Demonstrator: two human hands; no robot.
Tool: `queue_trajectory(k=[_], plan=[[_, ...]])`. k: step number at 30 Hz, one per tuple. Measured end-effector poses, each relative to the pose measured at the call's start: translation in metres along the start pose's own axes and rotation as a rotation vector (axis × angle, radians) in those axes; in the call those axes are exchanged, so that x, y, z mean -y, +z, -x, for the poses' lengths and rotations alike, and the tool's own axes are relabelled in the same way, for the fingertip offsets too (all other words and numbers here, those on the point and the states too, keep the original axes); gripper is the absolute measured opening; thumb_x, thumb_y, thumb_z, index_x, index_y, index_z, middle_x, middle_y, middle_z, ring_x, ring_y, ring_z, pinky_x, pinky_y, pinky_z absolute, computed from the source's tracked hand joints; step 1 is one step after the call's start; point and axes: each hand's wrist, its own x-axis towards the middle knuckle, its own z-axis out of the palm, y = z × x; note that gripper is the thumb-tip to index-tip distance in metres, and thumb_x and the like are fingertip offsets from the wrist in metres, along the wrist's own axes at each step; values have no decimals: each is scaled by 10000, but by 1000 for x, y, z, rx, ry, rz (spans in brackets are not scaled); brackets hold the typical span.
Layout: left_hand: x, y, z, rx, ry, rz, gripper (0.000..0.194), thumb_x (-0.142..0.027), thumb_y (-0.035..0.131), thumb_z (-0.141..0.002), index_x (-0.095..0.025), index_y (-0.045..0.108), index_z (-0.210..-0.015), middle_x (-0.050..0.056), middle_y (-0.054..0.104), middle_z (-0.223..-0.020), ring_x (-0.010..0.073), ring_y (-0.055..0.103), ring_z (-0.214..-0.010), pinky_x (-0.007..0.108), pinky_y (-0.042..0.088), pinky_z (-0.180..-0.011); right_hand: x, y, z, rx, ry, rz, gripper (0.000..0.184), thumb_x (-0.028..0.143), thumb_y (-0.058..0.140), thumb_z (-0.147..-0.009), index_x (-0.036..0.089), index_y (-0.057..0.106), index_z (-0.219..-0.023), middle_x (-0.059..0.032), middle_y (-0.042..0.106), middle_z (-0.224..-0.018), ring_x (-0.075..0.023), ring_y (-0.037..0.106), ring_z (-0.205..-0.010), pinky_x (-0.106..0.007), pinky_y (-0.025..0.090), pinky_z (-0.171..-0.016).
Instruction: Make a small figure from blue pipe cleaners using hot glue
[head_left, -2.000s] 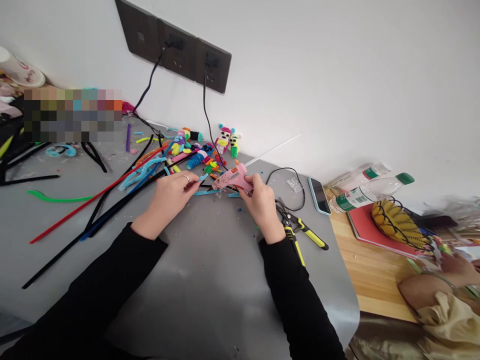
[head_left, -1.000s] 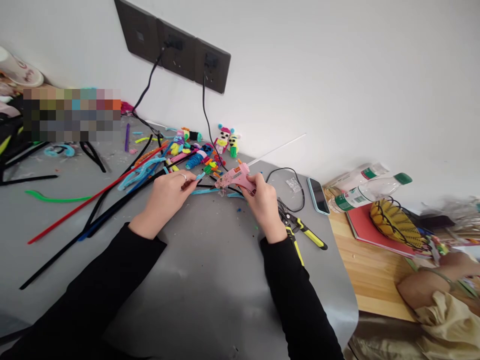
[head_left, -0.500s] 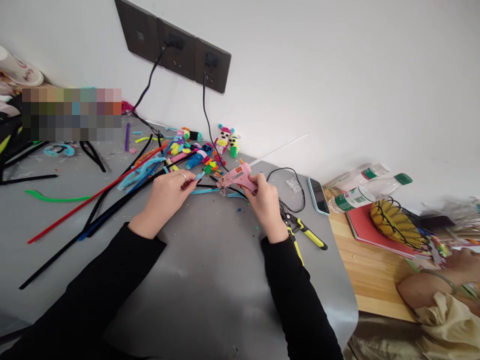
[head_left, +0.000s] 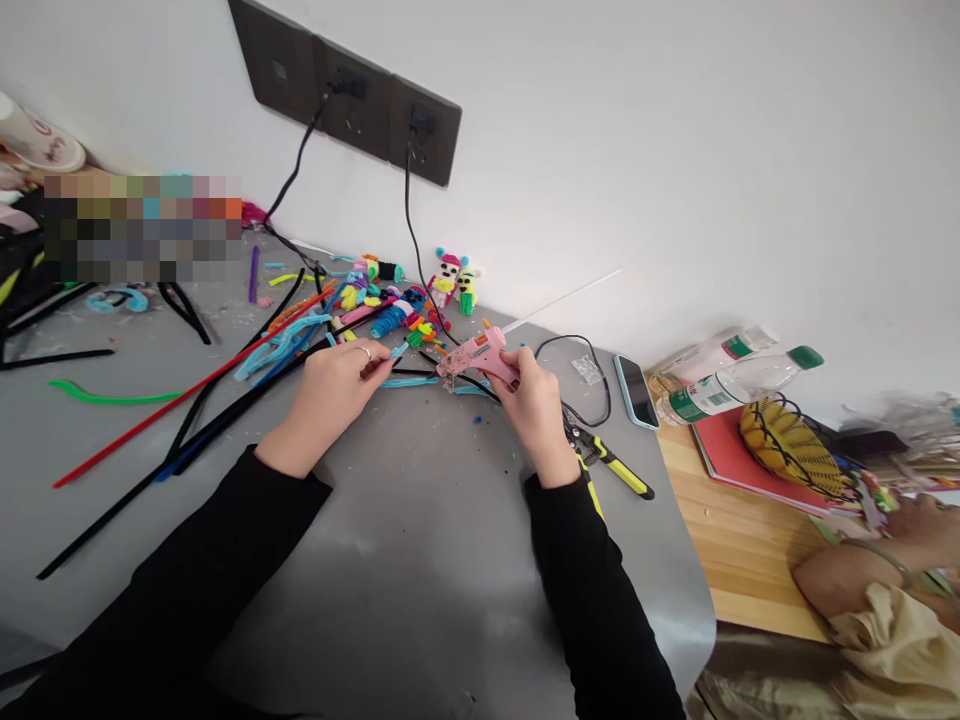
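My right hand (head_left: 531, 405) is closed round the handle of a pink hot glue gun (head_left: 480, 355), its nozzle pointing left. A long clear glue stick (head_left: 562, 300) sticks out of the gun's back end. My left hand (head_left: 334, 390) pinches a short light-blue pipe cleaner (head_left: 400, 351) between thumb and fingers, to the left of the nozzle and apart from it. Behind the hands lie small coloured pipe-cleaner figures (head_left: 397, 315). Two little bear-like figures (head_left: 454, 283) stand by the wall.
Long red (head_left: 187, 392) and black pipe cleaners (head_left: 112, 522) spread over the grey table (head_left: 405, 600) at left. Yellow-black pliers (head_left: 615, 465), a phone (head_left: 636, 392) and plastic bottles (head_left: 739, 385) are at right. A power cord (head_left: 411, 215) hangs from the wall socket. Another person's arm (head_left: 847, 580) shows far right.
The glue gun in my right hand has shifted slightly to the right, away from the light-blue pipe cleaner. My left hand has hardly moved.
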Motion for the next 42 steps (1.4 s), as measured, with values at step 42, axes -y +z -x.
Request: queue_trajectory(k=[42], plan=[[-5, -5, -2, -3, -31, 62, 231, -371, 568, -922, -243, 715, -798, 57, 812, -816, 235, 764, -707, 316, 591, -686, -8, -18, 0, -70, 58, -25, 243, 406, 662, -879, 234, 590, -1034, -59, 744, -920, -211, 646, -727, -294, 440, -661]])
